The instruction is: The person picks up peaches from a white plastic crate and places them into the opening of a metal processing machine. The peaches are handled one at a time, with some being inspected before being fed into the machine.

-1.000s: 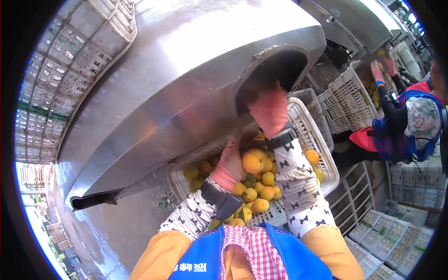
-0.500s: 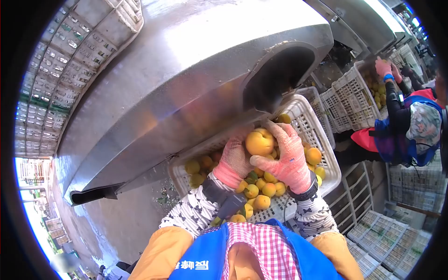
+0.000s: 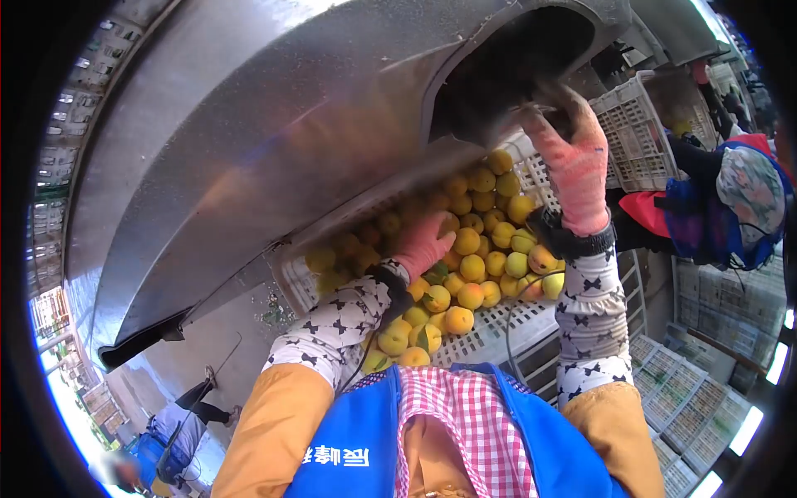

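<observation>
Yellow peaches point(image 3: 472, 267), some with a red blush and a few leaves among them, fill a white slatted crate point(image 3: 498, 326) in front of me. My left hand point(image 3: 422, 242), in a pink glove, rests on the peaches at the crate's middle, its fingers stretched out over them. Raised at the crate's far right side is my right hand point(image 3: 577, 162), also gloved in pink. Its thumb and fingers are apart, close to the dark mouth of a metal chute point(image 3: 508, 70). The fingertips are smeared by motion, and no peach shows between them.
The large metal housing point(image 3: 274, 149) of the chute overhangs the crate's far side. A co-worker point(image 3: 730, 199) is at the right beside another white crate point(image 3: 635, 133). Stacked crates point(image 3: 693, 407) stand lower right. Another person point(image 3: 178, 444) is at the lower left.
The peach between both hands has left them. My right hand has moved up and right towards the chute mouth; my left has dropped onto the fruit. The view has shifted.
</observation>
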Demonstrator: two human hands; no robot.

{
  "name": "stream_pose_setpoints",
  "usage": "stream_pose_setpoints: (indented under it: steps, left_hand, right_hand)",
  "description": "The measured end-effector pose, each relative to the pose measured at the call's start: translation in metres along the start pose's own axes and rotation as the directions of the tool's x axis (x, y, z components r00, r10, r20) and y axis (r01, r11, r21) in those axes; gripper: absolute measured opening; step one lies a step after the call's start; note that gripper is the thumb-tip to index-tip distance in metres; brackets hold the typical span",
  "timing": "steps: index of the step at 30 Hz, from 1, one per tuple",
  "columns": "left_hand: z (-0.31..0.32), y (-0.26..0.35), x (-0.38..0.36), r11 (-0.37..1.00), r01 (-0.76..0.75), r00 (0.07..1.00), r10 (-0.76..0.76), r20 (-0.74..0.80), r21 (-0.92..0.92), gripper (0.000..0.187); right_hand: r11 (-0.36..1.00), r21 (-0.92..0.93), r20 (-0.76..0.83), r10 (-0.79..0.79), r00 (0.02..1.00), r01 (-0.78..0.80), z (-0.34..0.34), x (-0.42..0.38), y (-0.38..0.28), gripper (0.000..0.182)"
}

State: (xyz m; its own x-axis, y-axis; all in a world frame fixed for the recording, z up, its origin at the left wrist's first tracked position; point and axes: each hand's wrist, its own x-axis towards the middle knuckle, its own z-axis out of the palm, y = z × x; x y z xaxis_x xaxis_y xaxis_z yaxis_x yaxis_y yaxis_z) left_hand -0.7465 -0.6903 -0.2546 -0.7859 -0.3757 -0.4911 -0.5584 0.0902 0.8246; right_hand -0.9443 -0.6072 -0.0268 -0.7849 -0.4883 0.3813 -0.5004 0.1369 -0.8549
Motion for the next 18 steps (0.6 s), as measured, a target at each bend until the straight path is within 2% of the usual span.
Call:
stream_pose_setpoints:
  steps: [2, 3, 4, 5, 6, 8, 9, 10, 12, 13, 14, 16, 18]
  left_hand:
    - [0.006, 0.001, 0.018, 0.936, -0.263, 0.958, 0.224, 0.182, 0.235, 0.067]
    - [0.014, -0.003, 0.026, 0.940, -0.260, 0.956, 0.220, 0.192, 0.219, 0.067]
    - [0.022, -0.006, 0.035, 0.824, -0.373, 0.919, 0.266, 0.290, 0.427, 0.071]
    - [0.029, -0.007, 0.043, 0.647, -0.476, 0.875, 0.284, 0.392, 0.595, 0.075]
    - [0.033, -0.002, 0.046, 0.655, -0.474, 0.876, 0.281, 0.392, 0.589, 0.075]
    - [0.038, 0.014, 0.053, 0.639, -0.393, 0.898, 0.112, 0.426, 0.661, 0.083]
    - [0.040, 0.022, 0.063, 0.601, -0.383, 0.879, 0.004, 0.477, 0.701, 0.082]
    - [0.041, 0.023, 0.067, 0.598, -0.387, 0.875, -0.001, 0.484, 0.702, 0.082]
    - [0.043, 0.022, 0.071, 0.541, -0.411, 0.857, -0.044, 0.513, 0.734, 0.081]
    - [0.042, 0.020, 0.064, 0.531, -0.420, 0.853, -0.045, 0.520, 0.736, 0.081]
    - [0.038, 0.019, 0.054, 0.485, -0.438, 0.867, 0.005, 0.499, 0.757, 0.081]
    - [0.032, 0.027, 0.053, 0.432, -0.461, 0.874, 0.073, 0.480, 0.775, 0.080]
    - [0.028, 0.038, 0.058, 0.489, -0.412, 0.823, -0.162, 0.544, 0.769, 0.085]
  right_hand:
    - [0.975, -0.162, 0.239, 0.188, 0.952, -0.152, -0.022, -0.035, 0.046, 0.037]
    - [0.918, -0.367, 0.402, 0.303, 0.864, -0.151, -0.030, -0.053, 0.059, 0.035]
    - [0.831, -0.548, 0.521, 0.430, 0.738, -0.098, -0.033, -0.066, 0.072, 0.034]
    - [0.763, -0.646, 0.585, 0.475, 0.657, 0.023, -0.028, -0.077, 0.087, 0.032]
    - [0.686, -0.711, 0.632, 0.527, 0.568, 0.155, -0.018, -0.086, 0.098, 0.031]
    - [0.505, -0.799, 0.600, 0.705, 0.378, 0.327, 0.014, -0.100, 0.118, 0.030]
    - [0.414, -0.735, 0.590, 0.781, 0.205, 0.536, 0.030, -0.107, 0.137, 0.032]
    - [0.341, -0.607, 0.525, 0.850, 0.041, 0.718, 0.046, -0.114, 0.157, 0.035]
    - [0.300, -0.565, 0.471, 0.882, 0.001, 0.769, 0.069, -0.128, 0.180, 0.035]
    - [0.291, -0.523, 0.517, 0.856, 0.027, 0.801, 0.072, -0.133, 0.187, 0.036]
    - [0.285, -0.540, 0.512, 0.858, 0.040, 0.792, 0.075, -0.134, 0.189, 0.036]
    - [0.208, -0.454, 0.454, 0.891, 0.024, 0.867, 0.083, -0.136, 0.189, 0.039]
    - [0.230, -0.455, 0.460, 0.888, 0.006, 0.860, 0.076, -0.127, 0.187, 0.039]
